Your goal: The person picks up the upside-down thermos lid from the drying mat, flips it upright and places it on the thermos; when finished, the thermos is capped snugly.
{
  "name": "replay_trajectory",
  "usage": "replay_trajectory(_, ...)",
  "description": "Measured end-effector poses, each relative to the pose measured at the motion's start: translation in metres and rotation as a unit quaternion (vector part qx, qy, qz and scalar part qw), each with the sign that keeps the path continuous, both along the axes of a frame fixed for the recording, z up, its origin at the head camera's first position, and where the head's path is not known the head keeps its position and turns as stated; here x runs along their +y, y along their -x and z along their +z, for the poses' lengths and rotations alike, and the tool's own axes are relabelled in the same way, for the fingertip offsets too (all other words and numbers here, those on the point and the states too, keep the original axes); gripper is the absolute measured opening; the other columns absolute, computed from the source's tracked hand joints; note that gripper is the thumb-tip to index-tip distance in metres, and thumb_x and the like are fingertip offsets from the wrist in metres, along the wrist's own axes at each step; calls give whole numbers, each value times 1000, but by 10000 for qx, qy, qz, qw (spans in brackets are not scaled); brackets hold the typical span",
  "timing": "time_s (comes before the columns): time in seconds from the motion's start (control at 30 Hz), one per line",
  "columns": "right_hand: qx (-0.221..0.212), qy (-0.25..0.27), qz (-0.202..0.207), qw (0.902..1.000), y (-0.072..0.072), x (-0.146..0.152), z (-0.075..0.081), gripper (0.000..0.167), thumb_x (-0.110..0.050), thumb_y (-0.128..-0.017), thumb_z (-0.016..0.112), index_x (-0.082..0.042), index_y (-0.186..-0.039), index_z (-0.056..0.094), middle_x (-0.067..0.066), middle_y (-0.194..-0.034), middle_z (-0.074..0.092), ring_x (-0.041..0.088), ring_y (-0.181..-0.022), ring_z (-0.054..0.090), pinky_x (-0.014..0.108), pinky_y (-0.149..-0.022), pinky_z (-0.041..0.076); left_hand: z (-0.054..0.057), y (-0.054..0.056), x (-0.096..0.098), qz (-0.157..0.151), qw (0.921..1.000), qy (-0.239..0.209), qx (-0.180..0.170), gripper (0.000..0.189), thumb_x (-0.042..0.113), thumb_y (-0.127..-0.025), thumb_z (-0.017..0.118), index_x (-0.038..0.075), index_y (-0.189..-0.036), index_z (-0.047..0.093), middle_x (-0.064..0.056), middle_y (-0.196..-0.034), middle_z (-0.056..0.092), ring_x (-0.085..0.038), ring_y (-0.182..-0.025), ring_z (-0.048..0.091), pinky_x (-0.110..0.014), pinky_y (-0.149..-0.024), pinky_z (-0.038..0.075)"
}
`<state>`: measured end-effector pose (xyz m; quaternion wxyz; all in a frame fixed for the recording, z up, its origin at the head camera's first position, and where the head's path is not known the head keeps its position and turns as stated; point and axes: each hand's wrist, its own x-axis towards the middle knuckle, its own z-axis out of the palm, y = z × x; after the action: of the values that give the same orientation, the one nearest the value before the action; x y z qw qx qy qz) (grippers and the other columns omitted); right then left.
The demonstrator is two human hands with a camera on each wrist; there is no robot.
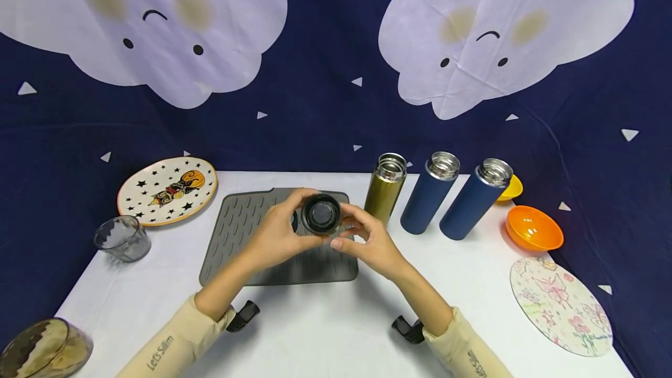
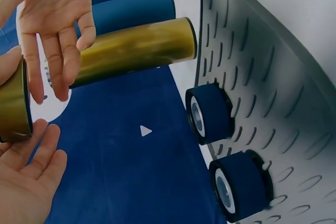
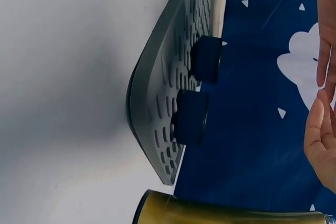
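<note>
Both hands meet over the grey drying mat (image 1: 247,232), around a gold bottle lid with a black underside (image 1: 321,213) facing the head camera. The left hand (image 1: 275,235) pinches it between thumb and forefinger on the left. From the right, the right hand (image 1: 370,244) holds its side with forefinger and thumb, the other fingers loose. In the left wrist view the lid's gold side (image 2: 14,103) shows between the fingers. Two dark blue lids, one nearer (image 2: 239,187) and one farther (image 2: 210,113), stand on the mat, mostly hidden by the hands in the head view.
Right of the mat stand an uncapped gold bottle (image 1: 385,188) and two uncapped blue bottles (image 1: 429,194). Farther right are an orange bowl (image 1: 534,228), a yellow bowl (image 1: 511,188) and a drawn-on oval board (image 1: 562,308). A star-patterned plate (image 1: 168,191) and smoky glass (image 1: 123,239) sit left.
</note>
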<state>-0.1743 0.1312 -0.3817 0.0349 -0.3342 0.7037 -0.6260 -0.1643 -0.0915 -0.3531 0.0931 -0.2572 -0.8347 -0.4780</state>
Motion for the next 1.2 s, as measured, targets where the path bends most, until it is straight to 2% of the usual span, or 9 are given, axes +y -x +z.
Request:
replay_trajectory(0.17,-688,318,97,9971,-1,-2,1,60,-25,-92,72,3,-141,49,9,-123,63,12,-107,64,28,-91,54,-5,-1,2,-37,9996,-16,269,76,10,-70,90,14,-136,52,-5,-125,66,-25,-119,61,-52,-102,45)
replay_trajectory(0.3,-1202,693,185,9902,-2,-5,2,52,-9,-95,66,9,-140,47,23,-125,64,13,-104,69,34,-89,57,-10,-2,4,16,9989,68,467,79,7,-71,90,16,-139,51,-6,-131,63,-27,-124,58,-52,-104,46)
replay_trajectory(0.43,-1358,799,153,9874,-2,-7,2,53,0,-92,65,11,-141,46,35,-126,59,14,-101,71,35,-87,58,-14,-4,4,66,9983,152,563,80,1,-72,87,15,-141,49,-9,-134,60,-31,-127,55,-55,-104,45)
replay_trajectory(0.53,-1111,534,-198,9922,-3,-6,1,55,2,-90,68,10,-140,47,33,-124,61,13,-101,70,32,-88,57,-17,-6,2,19,9991,210,380,83,6,-74,87,15,-145,45,-8,-138,55,-30,-129,51,-58,-105,42)
replay_trajectory(0.67,-219,-138,-852,9960,-6,-4,-2,53,-1,-86,73,4,-136,55,22,-120,67,18,-105,70,30,-91,56,-18,-8,-3,-174,9994,120,-264,93,23,-75,88,18,-152,36,-6,-145,49,-27,-131,48,-57,-108,38)
replay_trajectory(0.8,1061,-536,-1192,9857,-9,-4,-7,48,1,-84,75,-1,-130,62,16,-120,70,26,-102,71,38,-89,57,-16,-6,-5,-323,9951,-26,-938,87,37,-84,80,13,-153,34,-11,-143,52,-30,-130,51,-53,-109,41)
replay_trajectory(0.87,1780,-654,-1303,9732,-9,-4,-9,47,4,-82,76,-1,-127,64,16,-120,70,28,-100,72,39,-87,58,-15,-4,-5,-371,9912,-110,-1263,80,43,-89,73,9,-151,37,-15,-140,55,-33,-128,54,-51,-108,43)
replay_trajectory(1.0,3103,-838,-1395,9366,-8,-5,-13,48,7,-77,78,1,-123,65,17,-119,70,30,-103,71,35,-90,57,-14,-1,-4,-375,9819,-376,-1819,71,45,-91,69,3,-144,49,-16,-129,63,-31,-118,62,-47,-100,51)
replay_trajectory(1.2,4233,-959,-1351,8907,-7,-6,-14,47,6,-75,78,0,-121,66,15,-118,71,28,-106,70,32,-93,55,-15,0,-3,-835,9614,-1025,-2412,60,26,-85,78,-1,-135,56,-15,-117,69,-23,-100,70,-32,-84,57)
